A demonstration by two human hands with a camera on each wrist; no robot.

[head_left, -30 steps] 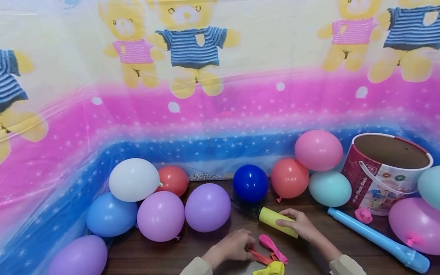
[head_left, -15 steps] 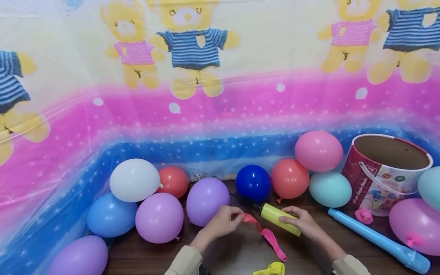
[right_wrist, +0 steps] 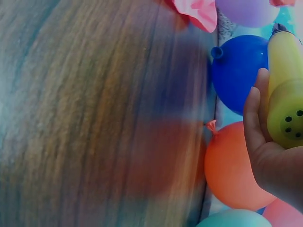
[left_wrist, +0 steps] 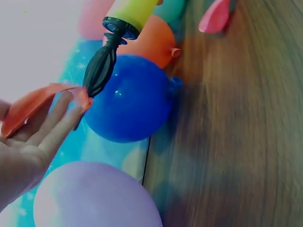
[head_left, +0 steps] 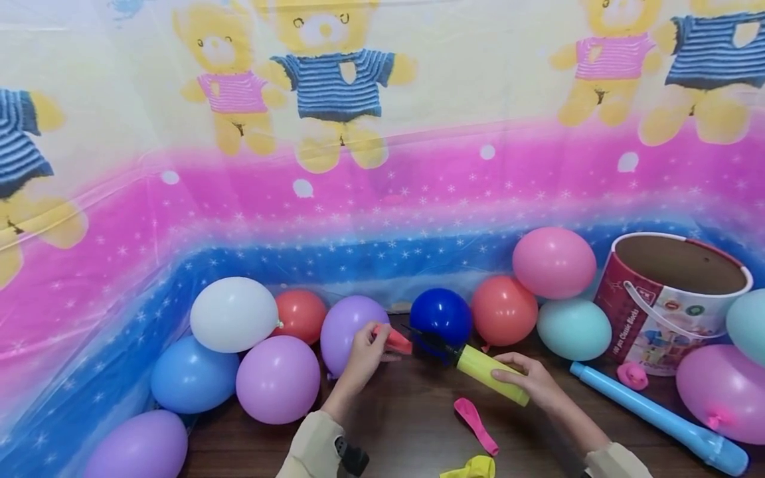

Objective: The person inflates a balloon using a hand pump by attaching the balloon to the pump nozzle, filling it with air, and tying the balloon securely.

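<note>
My left hand (head_left: pixel 362 355) pinches a limp red balloon (head_left: pixel 397 340) in front of a purple balloon (head_left: pixel 348 332). In the left wrist view, the red balloon's neck (left_wrist: pixel 84 98) is at the tip of a black nozzle (left_wrist: pixel 100 71); whether it is fitted over the tip I cannot tell. That nozzle belongs to a yellow hand pump (head_left: pixel 478 365), gripped around its barrel by my right hand (head_left: pixel 534 380). The pump slants, its nozzle pointing left. Below it on the table lie a limp pink balloon (head_left: pixel 475 425) and a limp yellow balloon (head_left: pixel 472 468).
Inflated balloons line the back, including a dark blue balloon (head_left: pixel 441 318) behind the nozzle and a white balloon (head_left: pixel 234 314) at left. Rightward stand a large block bucket (head_left: pixel 627 292), a light blue tube (head_left: pixel 657 415) and a small pink duck (head_left: pixel 632 375).
My left hand has lifted the red balloon off the table and carried it up and left to the nozzle. The pink balloon, briefly dragged along, lies alone. The purple balloon shifted back slightly.
</note>
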